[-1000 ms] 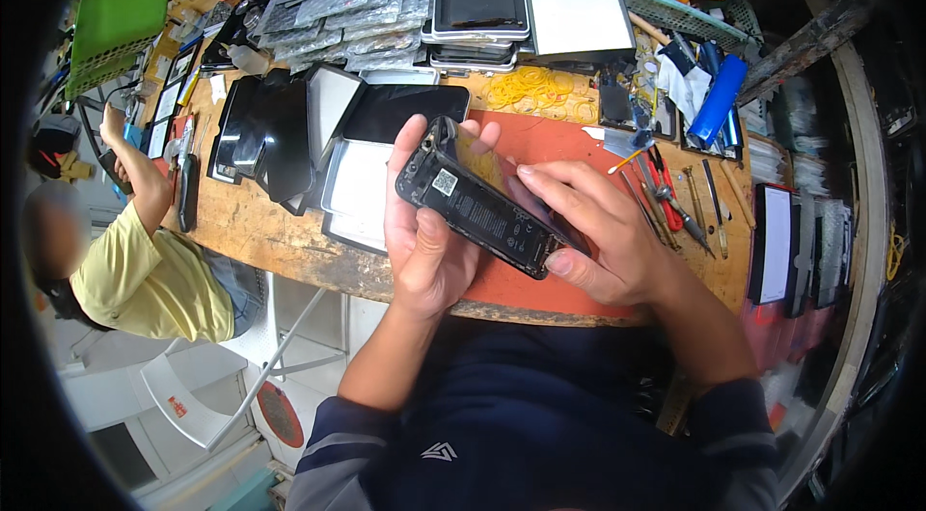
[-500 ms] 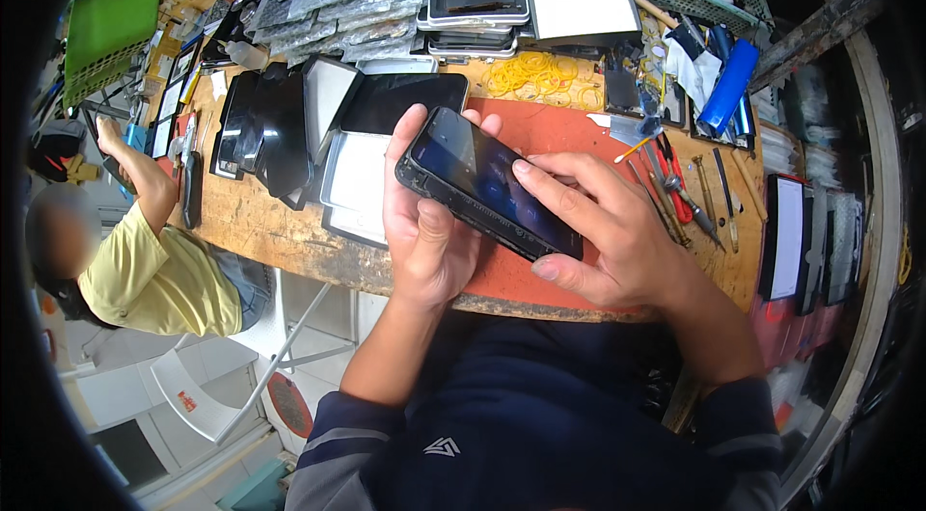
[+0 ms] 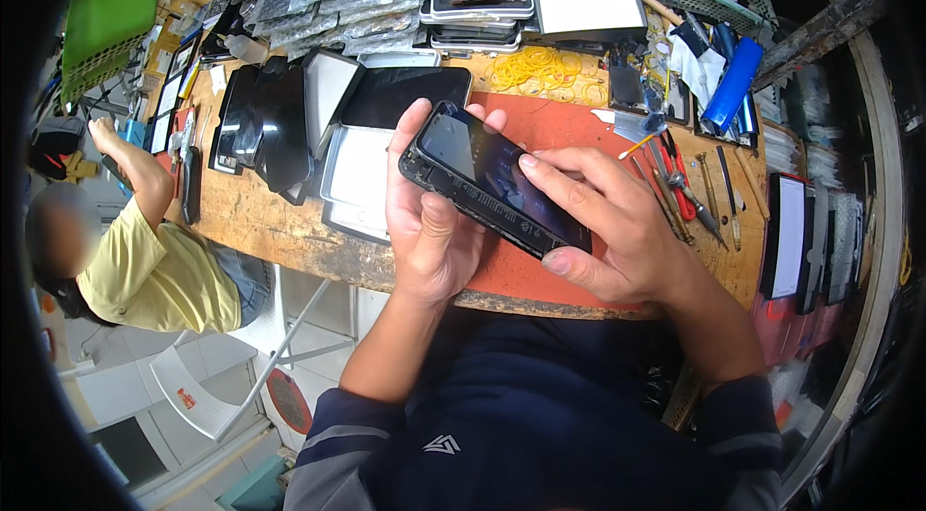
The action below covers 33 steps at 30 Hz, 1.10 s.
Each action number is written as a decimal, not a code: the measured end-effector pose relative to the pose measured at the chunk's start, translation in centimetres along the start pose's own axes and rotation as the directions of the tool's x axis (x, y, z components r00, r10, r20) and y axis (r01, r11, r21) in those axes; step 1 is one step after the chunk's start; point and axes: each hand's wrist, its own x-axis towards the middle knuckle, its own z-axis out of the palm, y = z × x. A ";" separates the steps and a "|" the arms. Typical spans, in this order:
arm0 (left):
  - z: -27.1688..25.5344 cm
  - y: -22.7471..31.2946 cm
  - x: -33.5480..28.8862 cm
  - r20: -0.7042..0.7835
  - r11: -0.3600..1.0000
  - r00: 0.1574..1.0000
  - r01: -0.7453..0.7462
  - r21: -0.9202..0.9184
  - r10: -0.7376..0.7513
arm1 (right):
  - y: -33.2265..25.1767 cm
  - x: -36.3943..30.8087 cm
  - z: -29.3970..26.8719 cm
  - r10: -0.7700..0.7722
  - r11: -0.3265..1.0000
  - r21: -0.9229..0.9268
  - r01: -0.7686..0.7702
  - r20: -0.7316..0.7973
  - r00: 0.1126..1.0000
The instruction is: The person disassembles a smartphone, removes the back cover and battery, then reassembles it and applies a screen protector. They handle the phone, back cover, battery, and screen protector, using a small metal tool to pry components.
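Note:
A black smartphone (image 3: pixel 458 147) is held over the red mat (image 3: pixel 550 125), tilted with its lit screen facing up. Cradling it from beneath and along the far-left end is my left hand (image 3: pixel 429 241), its thumb against the near side. My right hand (image 3: pixel 622 227) grips the right end, fingertips on the glass and thumb at the lower corner. Along the near side the screen stands a little away from the body, and a dark inside part (image 3: pixel 482 205) with pale print shows in the gap. The phone's back and the left palm's contact are hidden.
Right of the mat lie red-handled pliers (image 3: pixel 687 198), screwdrivers and a cotton swab. Tablets and panels (image 3: pixel 410 96) lie left, near yellow rubber bands (image 3: pixel 535 70). Bubble-wrapped parts (image 3: pixel 357 5) are stacked behind. A co-worker in a yellow shirt (image 3: pixel 164 275) sits at the left.
The phone has tilted so that more of its near side faces me, and the gap between screen and body shows wider. Both hands keep their hold, shifted very slightly right.

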 end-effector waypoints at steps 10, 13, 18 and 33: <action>0.1 0.1 0.1 0.007 1.000 1.000 0.014 -0.014 -0.014 | 0.5 0.0 0.1 -0.007 0.997 0.080 0.014 -0.087 0.996; 0.1 0.2 0.1 0.006 1.000 1.000 0.021 -0.014 -0.021 | 0.6 -0.2 -0.1 0.005 0.994 0.113 0.007 -0.103 0.995; -0.2 0.2 0.1 0.028 0.999 0.999 0.018 -0.034 -0.017 | 0.5 -0.2 -0.1 0.022 0.991 0.131 -0.007 -0.114 0.993; 1.1 0.5 -2.3 -0.132 0.986 0.981 0.152 0.074 -0.142 | 1.4 0.5 -2.0 0.255 0.920 0.290 -0.262 0.062 0.965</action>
